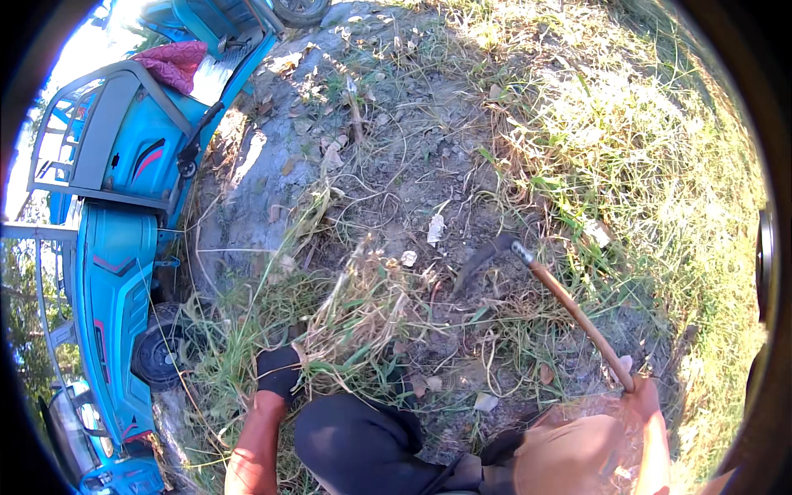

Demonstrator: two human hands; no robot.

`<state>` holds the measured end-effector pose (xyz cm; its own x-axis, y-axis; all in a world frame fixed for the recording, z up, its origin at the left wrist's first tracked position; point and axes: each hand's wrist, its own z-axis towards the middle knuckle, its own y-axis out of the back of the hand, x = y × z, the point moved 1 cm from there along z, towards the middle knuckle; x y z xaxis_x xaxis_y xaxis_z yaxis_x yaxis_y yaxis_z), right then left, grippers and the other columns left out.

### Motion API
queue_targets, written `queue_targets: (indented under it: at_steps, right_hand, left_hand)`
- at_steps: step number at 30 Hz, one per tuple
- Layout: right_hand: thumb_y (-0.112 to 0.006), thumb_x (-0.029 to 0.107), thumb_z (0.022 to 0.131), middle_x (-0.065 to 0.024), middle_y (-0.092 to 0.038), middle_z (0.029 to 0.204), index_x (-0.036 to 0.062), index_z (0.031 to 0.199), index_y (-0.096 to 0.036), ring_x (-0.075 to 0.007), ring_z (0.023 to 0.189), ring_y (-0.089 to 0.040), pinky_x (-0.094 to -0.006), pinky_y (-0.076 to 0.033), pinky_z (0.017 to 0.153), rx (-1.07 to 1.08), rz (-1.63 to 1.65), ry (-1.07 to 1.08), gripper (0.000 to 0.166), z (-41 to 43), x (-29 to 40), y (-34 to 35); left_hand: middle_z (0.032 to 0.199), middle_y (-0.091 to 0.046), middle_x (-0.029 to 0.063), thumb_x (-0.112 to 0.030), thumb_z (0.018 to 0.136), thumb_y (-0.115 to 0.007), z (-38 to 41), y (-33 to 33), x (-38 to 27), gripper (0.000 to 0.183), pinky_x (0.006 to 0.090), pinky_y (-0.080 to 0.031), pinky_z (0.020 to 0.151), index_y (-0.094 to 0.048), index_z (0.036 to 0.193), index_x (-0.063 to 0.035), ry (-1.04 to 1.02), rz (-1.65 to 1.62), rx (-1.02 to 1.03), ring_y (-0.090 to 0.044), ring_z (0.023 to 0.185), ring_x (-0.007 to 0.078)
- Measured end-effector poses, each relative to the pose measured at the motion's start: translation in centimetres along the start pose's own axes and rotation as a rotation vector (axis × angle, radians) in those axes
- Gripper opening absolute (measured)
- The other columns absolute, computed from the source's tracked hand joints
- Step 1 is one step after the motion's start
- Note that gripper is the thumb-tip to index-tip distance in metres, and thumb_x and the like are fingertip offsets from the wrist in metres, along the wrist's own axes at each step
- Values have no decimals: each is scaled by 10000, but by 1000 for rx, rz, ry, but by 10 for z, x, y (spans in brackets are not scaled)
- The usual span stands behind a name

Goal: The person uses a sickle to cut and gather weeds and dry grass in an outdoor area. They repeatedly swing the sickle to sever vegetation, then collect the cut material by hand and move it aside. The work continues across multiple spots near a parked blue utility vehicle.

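My left hand (277, 373), in a dark fingerless glove, is closed around a bunch of cut or pulled grass (362, 312). The bunch's pale root or stem ends point away from me, and green blades hang about my wrist. In my right hand (642, 397) is the end of the wooden handle of a sickle (578, 318). Its dark curved blade (479, 258), a little blurred, is low over the soil and points left towards the bunch. A gap separates the blade from my left hand.
A blue three-wheeled cargo vehicle (117, 266) stands along the left, with a red cloth (173, 65) on it. Thick standing grass (649, 154) covers the right side. Dry leaves, stones and a white scrap (436, 229) lie on bare soil ahead. My bent knee (356, 433) is close below.
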<state>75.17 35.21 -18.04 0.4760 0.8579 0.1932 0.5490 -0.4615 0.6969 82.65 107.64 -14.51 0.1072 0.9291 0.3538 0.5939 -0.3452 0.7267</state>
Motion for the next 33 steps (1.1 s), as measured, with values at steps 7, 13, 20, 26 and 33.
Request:
queue_targets:
  at_steps: [7,13,20,26,33]
  right_hand:
    - [-653,92,659,-167,-570,661,-32,782,-557,-283,607,-572,-424,-470,603,-199,160,220,199,113,144,-5]
    - [-673,155,731,-246,-648,760,-52,913,-605,-368,708,-654,-449,-514,698,-42,281,222,284,141,258,-10]
    - [-712,164,673,-240,-670,844,-15,874,-631,-414,816,-649,-462,-515,754,95,-96,227,282,113,166,-25]
    - [-699,126,670,-211,-626,719,-39,813,-600,-321,650,-625,-412,-503,646,146,46,144,240,97,137,-21]
    - [-651,93,683,-230,-608,711,-53,861,-569,-343,637,-597,-435,-477,633,-43,44,134,244,96,173,-16]
  left_hand:
    - [1007,-675,187,-258,934,-532,-142,-111,145,264,424,-497,814,-660,1024,-45,602,-201,-124,-632,911,359]
    - [1163,-646,201,-265,932,-551,-228,-204,220,354,429,-471,917,-621,1192,-37,1205,-708,-422,-594,1077,356]
    - [1366,-554,186,-301,939,-522,-201,-233,256,433,446,-250,1176,-589,1294,-63,1011,-505,-163,-471,1297,365]
    - [1466,-452,202,-310,953,-511,-154,-222,323,501,445,-301,1145,-504,1393,-71,981,-232,-83,-407,1349,378]
    - [1363,-533,202,-298,920,-536,-74,-104,315,468,455,-383,1058,-559,1336,-85,845,-98,-96,-475,1261,392]
